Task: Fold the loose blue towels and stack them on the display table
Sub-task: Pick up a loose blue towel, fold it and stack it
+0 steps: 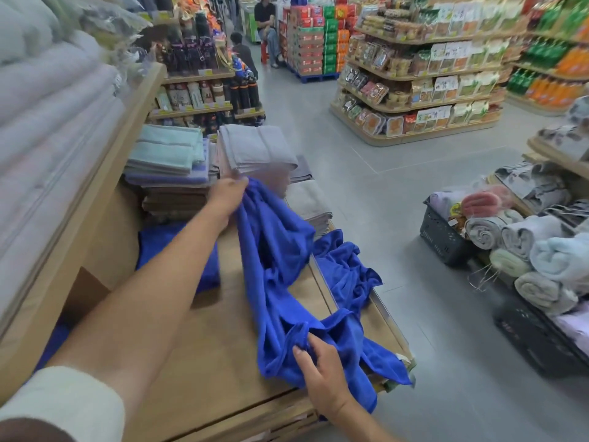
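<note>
Hands: both grip one blue towel (271,275), drawn out lengthwise over the wooden bench (207,362). The left hand (228,199) is at the far end, arm fully extended, fingers closed around a bunched corner of the cloth, just in front of a grey towel stack (255,148). The right hand (318,374) is at the near end, wrist bent, thumb and fingers pinching a fold close to the bench's front right corner. Surroundings: a second blue towel (347,269) lies crumpled on the bench's right edge, touching the held one. A folded blue towel (178,250) lies flat behind the left forearm, which partly hides it. Beyond it stands a mixed stack (169,161) of green, purple and brown towels, beside the grey stack. A low beige pile (307,202) sits to the right of the held towel. A shelf of pale towels (47,122) borders the bench on the left. Across the aisle, two dark baskets (443,234) hold rolled towels. Count: three blue towels in clear view, one held, one loose, one folded.
</note>
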Demonstrator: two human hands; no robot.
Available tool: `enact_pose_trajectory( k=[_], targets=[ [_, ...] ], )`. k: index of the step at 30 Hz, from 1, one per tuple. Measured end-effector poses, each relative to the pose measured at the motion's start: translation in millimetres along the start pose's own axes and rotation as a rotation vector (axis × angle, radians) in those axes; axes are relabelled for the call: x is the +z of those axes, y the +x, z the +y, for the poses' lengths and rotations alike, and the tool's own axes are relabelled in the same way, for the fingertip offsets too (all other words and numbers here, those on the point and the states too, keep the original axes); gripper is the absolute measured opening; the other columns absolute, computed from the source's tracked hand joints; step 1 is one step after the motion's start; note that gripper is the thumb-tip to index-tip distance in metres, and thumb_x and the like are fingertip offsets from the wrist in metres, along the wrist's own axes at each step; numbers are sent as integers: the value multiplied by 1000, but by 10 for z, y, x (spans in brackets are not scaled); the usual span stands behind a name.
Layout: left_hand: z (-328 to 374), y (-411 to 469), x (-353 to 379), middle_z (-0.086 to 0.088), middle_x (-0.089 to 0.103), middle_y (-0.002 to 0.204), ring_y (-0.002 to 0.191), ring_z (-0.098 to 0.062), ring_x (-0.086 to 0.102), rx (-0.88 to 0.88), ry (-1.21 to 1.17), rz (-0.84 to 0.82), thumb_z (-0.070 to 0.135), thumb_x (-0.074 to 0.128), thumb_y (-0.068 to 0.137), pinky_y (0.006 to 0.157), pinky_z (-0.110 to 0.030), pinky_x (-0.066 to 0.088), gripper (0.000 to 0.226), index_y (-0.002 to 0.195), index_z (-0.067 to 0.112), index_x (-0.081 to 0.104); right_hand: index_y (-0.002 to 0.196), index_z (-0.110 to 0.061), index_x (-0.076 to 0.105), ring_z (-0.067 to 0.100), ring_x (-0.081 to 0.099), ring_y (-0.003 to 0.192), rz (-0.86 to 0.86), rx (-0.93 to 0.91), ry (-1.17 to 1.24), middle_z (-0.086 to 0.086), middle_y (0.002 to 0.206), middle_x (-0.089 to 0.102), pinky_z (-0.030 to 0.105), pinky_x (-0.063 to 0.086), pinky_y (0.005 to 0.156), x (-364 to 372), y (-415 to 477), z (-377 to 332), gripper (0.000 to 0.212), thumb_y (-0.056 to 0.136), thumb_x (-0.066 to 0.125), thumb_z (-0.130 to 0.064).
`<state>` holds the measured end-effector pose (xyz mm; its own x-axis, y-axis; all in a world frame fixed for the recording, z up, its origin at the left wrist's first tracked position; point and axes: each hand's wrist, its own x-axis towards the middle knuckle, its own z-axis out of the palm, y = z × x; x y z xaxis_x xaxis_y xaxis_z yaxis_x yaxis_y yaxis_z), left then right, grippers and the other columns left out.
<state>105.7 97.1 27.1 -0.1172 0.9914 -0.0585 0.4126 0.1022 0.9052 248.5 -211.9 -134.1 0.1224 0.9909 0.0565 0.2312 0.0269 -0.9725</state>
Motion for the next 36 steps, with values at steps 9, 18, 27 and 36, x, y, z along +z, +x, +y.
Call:
enact_pose_trajectory(
  k=[9,18,27,36],
  targets=[
    [-418,-480,-718,-13,74,115,101,-27,70,-281,-36,-133,45,86,73,89,-40,57,55,113,10,72,68,-29,47,9,33,64,-95,55,108,-11,65,38,32,29,60,-94,67,-68,28,91,57,-39],
    [-984,-1110,-858,-17,63,87,84,-30,58,-295,-170,199,15,48,99,75,-38,46,16,97,10,63,93,-3,58,19,55,83,-207,124,249,6,85,60,50,48,78,-221,79,-160,37,91,56,-40],
    [-1346,-1708,-874,-8,62,115,107,-30,62,124,720,215,9,62,84,93,-42,50,34,116,18,64,93,6,55,19,57,81,-282,137,310,7,84,60,34,48,74,-283,128,-165,35,95,54,-30],
    [-1441,-1568,-326,-1,54,125,120,-26,52,125,910,69,39,70,88,88,-48,52,47,131,28,53,90,6,52,25,54,80,-314,151,317,11,83,58,41,46,73,-315,135,-132,28,103,51,-19]
  ],
)
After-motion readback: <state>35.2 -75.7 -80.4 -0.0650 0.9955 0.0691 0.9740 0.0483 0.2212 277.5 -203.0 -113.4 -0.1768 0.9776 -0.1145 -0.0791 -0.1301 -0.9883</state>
